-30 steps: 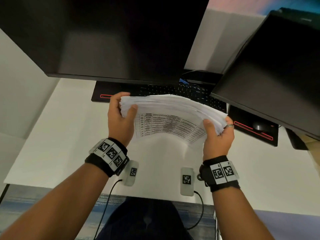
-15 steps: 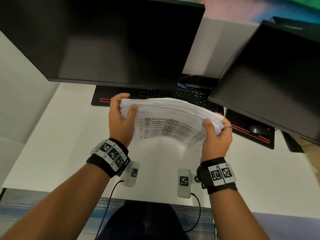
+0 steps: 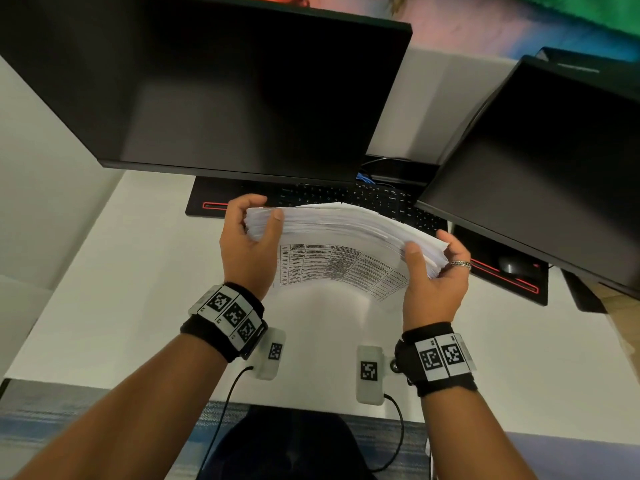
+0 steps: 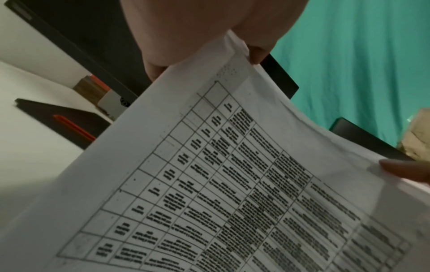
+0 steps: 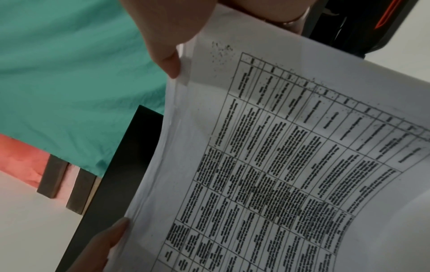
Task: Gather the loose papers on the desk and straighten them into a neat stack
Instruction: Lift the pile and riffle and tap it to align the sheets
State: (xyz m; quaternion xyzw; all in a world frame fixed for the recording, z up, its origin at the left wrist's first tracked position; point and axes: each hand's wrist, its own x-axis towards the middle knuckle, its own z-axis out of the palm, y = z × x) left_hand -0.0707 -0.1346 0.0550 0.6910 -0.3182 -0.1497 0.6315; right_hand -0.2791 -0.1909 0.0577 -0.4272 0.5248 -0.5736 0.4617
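A thick stack of white papers (image 3: 343,230) stands on edge above the white desk (image 3: 104,289), bowed, with a printed table on the sheet facing me. My left hand (image 3: 249,247) grips its left end, thumb on the near face. My right hand (image 3: 433,271), wearing a ring, grips the right end the same way. The left wrist view shows the printed sheet (image 4: 232,184) close up under my palm. In the right wrist view the stack's edge (image 5: 172,128) runs between my thumb and the other hand's fingertip.
Two dark monitors (image 3: 225,84) (image 3: 554,168) hang over the back of the desk. A black keyboard (image 3: 346,195) lies under them, right behind the papers. A mouse (image 3: 516,265) sits on a black pad at the right. The desk's front edge is near my wrists.
Both hands and the stack have stayed almost in place. The right end of the stack has shifted slightly within my right hand's grip.
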